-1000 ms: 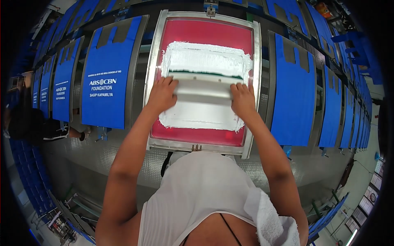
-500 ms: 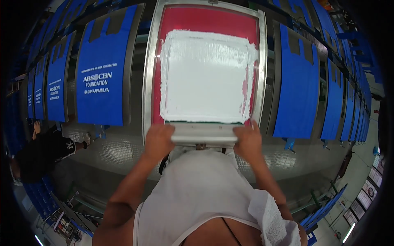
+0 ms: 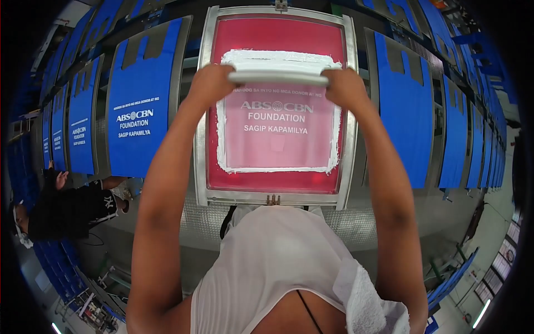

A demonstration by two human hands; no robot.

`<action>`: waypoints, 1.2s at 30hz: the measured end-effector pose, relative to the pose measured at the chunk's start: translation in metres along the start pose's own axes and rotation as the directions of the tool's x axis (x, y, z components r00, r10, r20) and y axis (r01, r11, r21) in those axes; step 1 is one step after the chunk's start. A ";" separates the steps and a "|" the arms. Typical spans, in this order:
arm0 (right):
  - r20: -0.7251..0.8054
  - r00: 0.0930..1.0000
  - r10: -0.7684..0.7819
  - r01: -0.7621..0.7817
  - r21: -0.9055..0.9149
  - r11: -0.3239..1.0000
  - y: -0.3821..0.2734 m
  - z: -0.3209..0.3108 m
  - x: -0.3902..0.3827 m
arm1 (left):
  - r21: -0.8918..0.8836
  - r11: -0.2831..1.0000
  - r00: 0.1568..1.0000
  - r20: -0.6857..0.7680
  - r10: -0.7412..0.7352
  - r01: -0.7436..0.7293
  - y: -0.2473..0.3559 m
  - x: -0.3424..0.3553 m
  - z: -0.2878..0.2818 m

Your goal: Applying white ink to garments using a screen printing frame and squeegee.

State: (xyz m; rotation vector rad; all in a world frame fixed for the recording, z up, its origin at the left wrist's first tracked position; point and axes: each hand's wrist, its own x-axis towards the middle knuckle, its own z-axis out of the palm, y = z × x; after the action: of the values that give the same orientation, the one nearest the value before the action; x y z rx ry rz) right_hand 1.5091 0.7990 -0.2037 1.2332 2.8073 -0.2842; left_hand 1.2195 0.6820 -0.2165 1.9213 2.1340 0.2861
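My left hand (image 3: 214, 80) and my right hand (image 3: 345, 86) are both closed on the ends of a pale squeegee (image 3: 278, 76) across the upper part of a screen. The screen has a silver metal frame (image 3: 201, 133) and red mesh (image 3: 278, 30). A thick band of white ink (image 3: 278, 57) lies just beyond the squeegee. Between the squeegee and my body the mesh is scraped to a translucent pink with pale lettering showing, bordered by smeared white ink at the sides and near edge.
Rows of boards with blue fabric pieces line both sides; those on the left (image 3: 133, 139) bear white print, those on the right (image 3: 403, 128) are plain. A person in dark clothing (image 3: 67, 209) is low at the left. A grey metal floor (image 3: 361, 228) shows below.
The squeegee went from mid-screen down to the near edge, then up to the far part with both hands on it. The white ink covering the middle is now scraped thin, revealing lettering.
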 end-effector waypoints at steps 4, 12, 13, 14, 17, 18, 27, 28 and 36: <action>0.261 0.965 0.019 -0.033 0.048 0.998 -0.050 0.009 -0.134 | -0.147 0.989 0.994 0.111 -0.014 0.031 0.026 -0.152 0.020; -0.021 0.999 0.043 -0.041 0.061 0.997 -0.045 0.060 -0.136 | -0.108 0.990 0.992 -0.094 0.084 -0.094 0.027 -0.148 0.057; -0.188 0.982 -0.006 0.021 0.080 0.997 -0.027 0.067 -0.106 | -0.096 0.995 0.996 -0.087 0.029 -0.038 0.021 -0.110 0.051; -0.083 0.996 0.011 -0.007 0.044 0.999 -0.022 0.053 -0.071 | -0.057 0.998 0.996 -0.078 -0.041 0.037 0.016 -0.077 0.041; -0.028 0.999 0.021 -0.024 -0.091 0.996 0.005 0.021 0.007 | 0.041 0.999 0.997 -0.069 -0.026 0.029 -0.001 0.005 0.016; 0.004 0.999 0.041 -0.041 -0.031 0.999 0.011 0.006 0.021 | 0.031 0.999 1.000 0.003 -0.012 0.012 0.001 0.021 0.002; 0.153 0.988 0.010 -0.032 0.143 0.989 -0.070 0.035 -0.201 | -0.210 0.973 0.995 -0.018 0.098 -0.099 0.046 -0.215 0.039; 0.104 0.995 -0.004 -0.008 0.122 0.992 -0.077 0.046 -0.215 | -0.212 0.972 0.995 -0.023 0.096 -0.099 0.049 -0.223 0.053; 0.006 1.000 0.021 -0.021 -0.092 0.996 -0.012 0.043 -0.052 | -0.047 0.995 0.996 0.015 -0.091 0.092 0.016 -0.054 0.030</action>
State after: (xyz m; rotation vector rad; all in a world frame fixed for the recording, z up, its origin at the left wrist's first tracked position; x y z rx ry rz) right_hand 1.5346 0.7452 -0.2372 1.2393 2.7659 -0.1560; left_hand 1.2495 0.6290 -0.2371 1.7884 2.1794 0.3027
